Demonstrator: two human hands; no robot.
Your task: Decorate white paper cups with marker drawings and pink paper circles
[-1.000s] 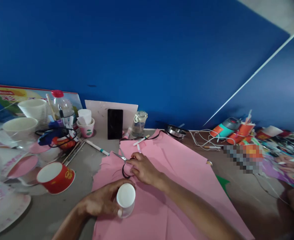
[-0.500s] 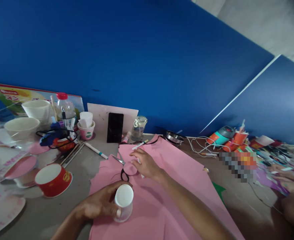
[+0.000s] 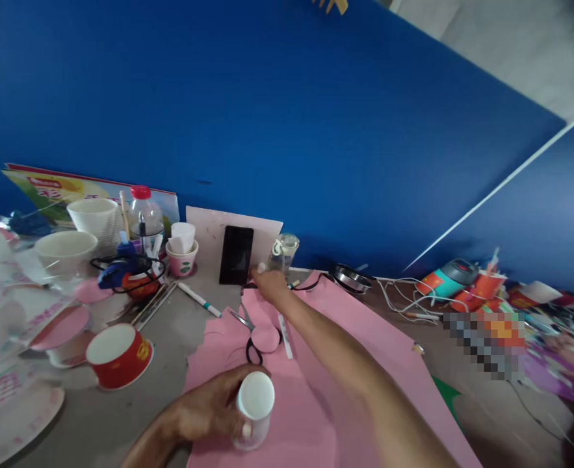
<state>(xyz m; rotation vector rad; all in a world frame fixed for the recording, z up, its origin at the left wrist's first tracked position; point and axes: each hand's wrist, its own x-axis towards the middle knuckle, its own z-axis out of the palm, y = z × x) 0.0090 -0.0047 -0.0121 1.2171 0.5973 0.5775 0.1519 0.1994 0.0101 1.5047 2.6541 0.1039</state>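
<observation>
My left hand (image 3: 208,406) is closed around a small white paper cup (image 3: 256,400), held upright over the pink paper (image 3: 296,403). My right hand (image 3: 271,285) reaches to the back edge of that paper, between the black phone (image 3: 236,255) and the clear jar (image 3: 285,250). Its fingers are closed around a small tube (image 3: 262,266); only a whitish end shows. Scissors (image 3: 247,320) with black handles lie on the paper, partly under a pink paper disc (image 3: 266,338). Beside the disc rests a white marker (image 3: 285,337).
To the left stand a red paper bowl (image 3: 121,357), stacked white cups (image 3: 94,221) and a red-capped bottle (image 3: 145,211). Another marker (image 3: 199,299) lies on the grey table. Tape (image 3: 351,278) and white cable (image 3: 396,299) are at the back right. A blue partition (image 3: 267,117) rises behind.
My right hand has moved from beside the disc to the back, closing around the small tube there. A white marker now lies beside the disc. My left hand still holds the cup.
</observation>
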